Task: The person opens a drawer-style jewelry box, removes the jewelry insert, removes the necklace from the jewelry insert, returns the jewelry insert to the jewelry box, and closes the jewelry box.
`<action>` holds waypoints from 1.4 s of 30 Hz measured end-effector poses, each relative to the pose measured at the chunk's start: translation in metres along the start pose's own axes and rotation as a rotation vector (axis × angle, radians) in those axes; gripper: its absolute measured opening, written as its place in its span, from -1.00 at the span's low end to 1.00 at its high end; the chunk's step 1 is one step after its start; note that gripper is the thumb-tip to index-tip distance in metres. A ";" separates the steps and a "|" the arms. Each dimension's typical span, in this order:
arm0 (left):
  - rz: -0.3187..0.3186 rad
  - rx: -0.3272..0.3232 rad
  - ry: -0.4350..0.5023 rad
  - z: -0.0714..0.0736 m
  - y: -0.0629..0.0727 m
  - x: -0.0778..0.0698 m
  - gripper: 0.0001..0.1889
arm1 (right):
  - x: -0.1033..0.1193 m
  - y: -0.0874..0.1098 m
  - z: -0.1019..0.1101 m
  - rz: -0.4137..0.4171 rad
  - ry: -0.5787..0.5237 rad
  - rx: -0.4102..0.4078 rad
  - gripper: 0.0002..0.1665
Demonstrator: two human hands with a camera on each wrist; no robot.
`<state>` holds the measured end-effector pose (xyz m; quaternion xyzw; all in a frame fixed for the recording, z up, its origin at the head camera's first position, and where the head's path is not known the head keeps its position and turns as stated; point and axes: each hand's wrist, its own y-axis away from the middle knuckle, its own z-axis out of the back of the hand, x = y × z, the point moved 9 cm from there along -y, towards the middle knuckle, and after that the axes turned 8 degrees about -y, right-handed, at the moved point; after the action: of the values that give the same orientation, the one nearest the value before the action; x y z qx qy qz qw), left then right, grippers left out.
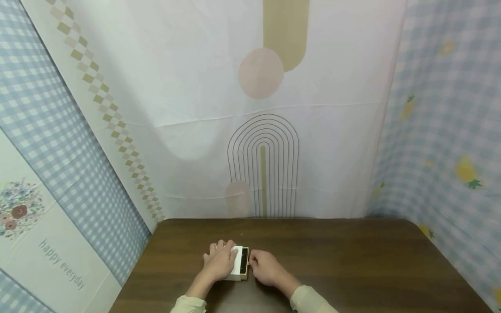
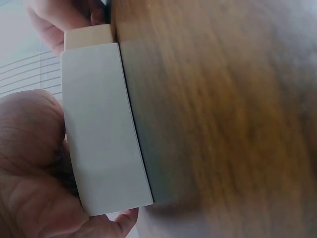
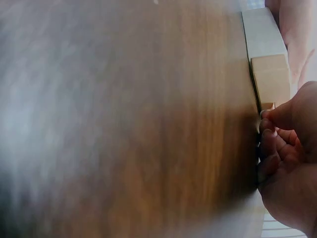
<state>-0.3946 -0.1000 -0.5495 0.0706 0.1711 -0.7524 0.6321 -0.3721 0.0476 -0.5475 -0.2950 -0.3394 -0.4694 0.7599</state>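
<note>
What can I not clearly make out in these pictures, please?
Dark inside of the tray: head view, too small to identify.
Much of the white cover's top: head view, under the left hand.
Tray part the right hand grips: right wrist view, hidden by that hand.
Rest of both sleeves: head view, bottom edge.

L hand (image 1: 220, 263) hides pt of white box sleeve (image 1: 238, 263). Drawer (image 3: 270, 79) contents too small to ID. Tabletop (image 3: 124, 124) blurry, R-wrist cam.

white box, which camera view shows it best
The left wrist view: the white box appears large, one long side unobstructed. The head view shows it small, its top partly covered by the left hand; the right wrist view shows only part, beyond the tan drawer.
</note>
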 end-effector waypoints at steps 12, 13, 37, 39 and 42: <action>0.010 0.018 0.010 0.005 0.002 -0.003 -0.74 | -0.011 0.009 0.013 0.000 -0.004 -0.009 -0.78; 0.008 0.019 0.007 0.004 0.002 -0.002 -0.75 | -0.012 0.009 0.013 -0.001 -0.002 -0.005 -0.78; -0.006 0.009 -0.001 -0.001 -0.002 0.001 -0.77 | -0.018 0.016 0.029 0.013 0.021 0.029 -0.83; -0.004 0.008 -0.002 -0.001 -0.002 0.001 -0.78 | -0.018 0.017 0.030 0.014 0.018 0.032 -0.83; 0.000 0.020 0.001 -0.002 -0.002 0.000 -0.77 | -0.020 0.018 0.031 0.010 0.010 0.038 -0.83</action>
<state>-0.3964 -0.0993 -0.5507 0.0773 0.1642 -0.7541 0.6311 -0.3696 0.0883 -0.5472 -0.2798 -0.3431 -0.4604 0.7694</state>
